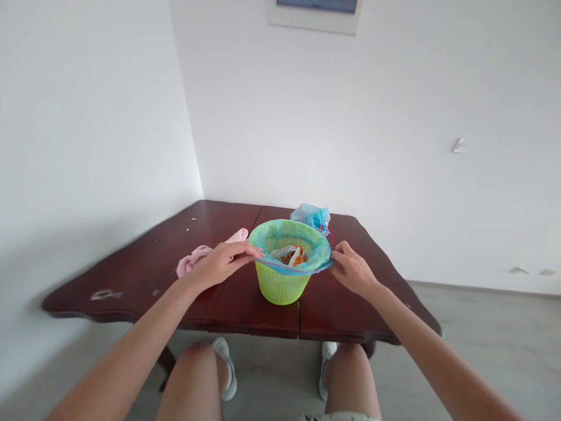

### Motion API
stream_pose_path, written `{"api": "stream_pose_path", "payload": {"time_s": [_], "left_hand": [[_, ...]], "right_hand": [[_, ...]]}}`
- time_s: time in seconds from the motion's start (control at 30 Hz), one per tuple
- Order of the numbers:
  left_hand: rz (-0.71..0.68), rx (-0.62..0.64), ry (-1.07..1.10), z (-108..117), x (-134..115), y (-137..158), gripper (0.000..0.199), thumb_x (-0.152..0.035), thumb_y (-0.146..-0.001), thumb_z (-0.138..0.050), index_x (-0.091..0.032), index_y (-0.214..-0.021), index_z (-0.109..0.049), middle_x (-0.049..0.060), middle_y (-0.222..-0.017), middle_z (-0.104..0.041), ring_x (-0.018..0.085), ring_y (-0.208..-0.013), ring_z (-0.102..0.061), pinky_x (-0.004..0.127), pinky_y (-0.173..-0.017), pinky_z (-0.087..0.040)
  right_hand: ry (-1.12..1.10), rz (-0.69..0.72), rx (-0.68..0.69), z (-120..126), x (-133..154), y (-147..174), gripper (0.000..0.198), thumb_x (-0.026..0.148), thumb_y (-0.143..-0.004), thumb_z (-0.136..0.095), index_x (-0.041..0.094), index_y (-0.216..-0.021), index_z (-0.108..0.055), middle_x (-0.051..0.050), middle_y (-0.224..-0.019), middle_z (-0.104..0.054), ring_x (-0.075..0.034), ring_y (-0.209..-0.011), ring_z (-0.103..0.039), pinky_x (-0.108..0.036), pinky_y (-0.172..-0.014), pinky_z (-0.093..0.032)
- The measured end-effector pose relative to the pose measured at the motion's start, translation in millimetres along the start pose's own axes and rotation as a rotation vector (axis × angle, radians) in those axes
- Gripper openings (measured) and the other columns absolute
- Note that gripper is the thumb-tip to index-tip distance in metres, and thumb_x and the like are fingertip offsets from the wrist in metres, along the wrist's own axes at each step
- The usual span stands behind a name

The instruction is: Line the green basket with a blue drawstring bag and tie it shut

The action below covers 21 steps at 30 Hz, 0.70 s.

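Observation:
A light green slotted plastic basket [283, 286] stands upright near the table's front edge. A thin blue garbage bag [322, 248] lines it, its edge folded out over the rim. At the rim's left, my left hand [234, 254] pinches the bag's edge between thumb and fingers. My right hand [350, 266] grips the same edge on the right, its fingers curled and pulling the film slightly away from the basket. Inside lies some crumpled waste [289, 255], white and orange; its kind is unclear.
Behind the basket sits a tied blue bag [310, 215] with a red drawstring. A pink cloth [193, 261] lies to the left, partly behind my left arm. The dark red wooden table [144, 263] meets the white walls at its back and left.

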State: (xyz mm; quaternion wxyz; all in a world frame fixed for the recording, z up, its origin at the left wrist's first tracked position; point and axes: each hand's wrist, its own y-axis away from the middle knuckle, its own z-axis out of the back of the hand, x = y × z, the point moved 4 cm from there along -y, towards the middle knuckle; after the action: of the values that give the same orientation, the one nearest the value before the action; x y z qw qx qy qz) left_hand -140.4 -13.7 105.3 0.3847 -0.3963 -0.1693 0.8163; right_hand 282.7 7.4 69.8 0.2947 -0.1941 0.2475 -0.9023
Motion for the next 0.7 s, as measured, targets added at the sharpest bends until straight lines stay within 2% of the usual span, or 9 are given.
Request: {"api": "stream_pose_path", "payload": {"time_s": [0.07,0.17,0.27,0.33,0.4,0.47,0.57,0.63,0.7], "left_hand": [[0.026,-0.063,-0.099,5.5,5.8,0.7,0.032,-0.049,-0.122,-0.063,-0.028,-0.123,-0.087,0.009,-0.121,-0.091,0.029,-0.112,-0.087,0.045,-0.104,-0.071],[-0.049,-0.159,-0.352,13.7,6.3,-3.7,0.035,-0.050,-0.122,-0.059,-0.027,-0.123,-0.085,0.009,-0.117,-0.088,0.030,-0.109,-0.080,0.046,-0.104,-0.064],[-0.070,-0.160,-0.519,16.0,7.9,-14.5,0.033,-0.048,-0.122,-0.058,-0.027,-0.120,-0.083,0.009,-0.110,-0.086,0.030,-0.102,-0.075,0.044,-0.099,-0.058],[-0.009,-0.144,-0.471,16.1,13.4,-23.0,0.032,-0.045,-0.123,-0.054,-0.025,-0.121,-0.078,0.008,-0.111,-0.085,0.028,-0.099,-0.076,0.040,-0.093,-0.056],[0.065,-0.140,-0.362,15.5,21.0,-30.7,0.031,-0.045,-0.124,-0.051,-0.024,-0.120,-0.073,0.007,-0.107,-0.082,0.026,-0.094,-0.075,0.037,-0.087,-0.054],[0.107,-0.165,-0.280,14.9,28.6,-36.7,0.031,-0.047,-0.123,-0.052,-0.024,-0.116,-0.071,0.003,-0.099,-0.078,0.024,-0.088,-0.072,0.036,-0.084,-0.052],[0.098,-0.246,-0.181,13.4,37.9,-43.4,0.036,-0.050,-0.122,-0.051,-0.024,-0.108,-0.071,0.004,-0.098,-0.074,0.025,-0.090,-0.070,0.037,-0.087,-0.051],[0.079,-0.302,-0.120,10.7,43.2,-46.9,0.043,-0.052,-0.122,-0.050,-0.024,-0.097,-0.070,0.006,-0.099,-0.074,0.026,-0.095,-0.070,0.039,-0.090,-0.051],[0.080,-0.347,-0.097,6.5,47.6,-50.0,0.050,-0.053,-0.121,-0.050,-0.024,-0.084,-0.066,0.006,-0.094,-0.071,0.026,-0.092,-0.067,0.039,-0.088,-0.050]], "right_hand": [[-0.168,-0.109,0.063,-12.1,-15.3,-8.8,0.007,0.027,-0.097,-0.075,0.028,-0.102,-0.080,-0.005,-0.109,-0.068,-0.022,-0.092,-0.063,-0.032,-0.078,-0.047],[-0.474,-0.301,0.196,-32.9,-34.0,-24.6,0.013,0.035,-0.095,-0.080,0.028,-0.105,-0.085,-0.001,-0.088,-0.072,-0.021,-0.080,-0.063,-0.032,-0.075,-0.049],[-0.625,-0.391,0.291,-47.2,-42.4,-44.6,0.018,0.040,-0.097,-0.075,0.023,-0.098,-0.083,0.000,-0.076,-0.076,-0.019,-0.062,-0.063,-0.031,-0.063,-0.051],[-0.709,-0.455,0.325,-52.2,-46.1,-59.1,0.017,0.037,-0.096,-0.075,0.021,-0.092,-0.081,-0.003,-0.079,-0.081,-0.019,-0.059,-0.068,-0.031,-0.060,-0.054],[-0.783,-0.534,0.330,-55.0,-49.9,-73.5,0.013,0.032,-0.094,-0.078,0.020,-0.092,-0.082,-0.007,-0.083,-0.085,-0.021,-0.065,-0.076,-0.031,-0.063,-0.059],[-0.852,-0.630,0.306,-58.4,-54.2,-86.8,0.016,0.034,-0.097,-0.080,0.019,-0.096,-0.083,-0.010,-0.086,-0.086,-0.024,-0.073,-0.081,-0.032,-0.067,-0.064],[-0.977,-0.793,0.225,-69.3,-59.6,-103.5,0.044,0.058,-0.113,-0.067,0.018,-0.099,-0.079,-0.016,-0.098,-0.087,-0.026,-0.079,-0.083,-0.036,-0.072,-0.069],[-1.074,-0.883,0.160,-80.4,-60.7,-112.6,0.062,0.073,-0.118,-0.052,0.018,-0.100,-0.075,-0.018,-0.099,-0.084,-0.027,-0.079,-0.082,-0.040,-0.073,-0.071],[-1.166,-0.934,0.090,-91.5,-59.6,-119.9,0.063,0.078,-0.117,-0.053,0.020,-0.099,-0.071,-0.016,-0.091,-0.081,-0.026,-0.076,-0.079,-0.040,-0.070,-0.071]]}}
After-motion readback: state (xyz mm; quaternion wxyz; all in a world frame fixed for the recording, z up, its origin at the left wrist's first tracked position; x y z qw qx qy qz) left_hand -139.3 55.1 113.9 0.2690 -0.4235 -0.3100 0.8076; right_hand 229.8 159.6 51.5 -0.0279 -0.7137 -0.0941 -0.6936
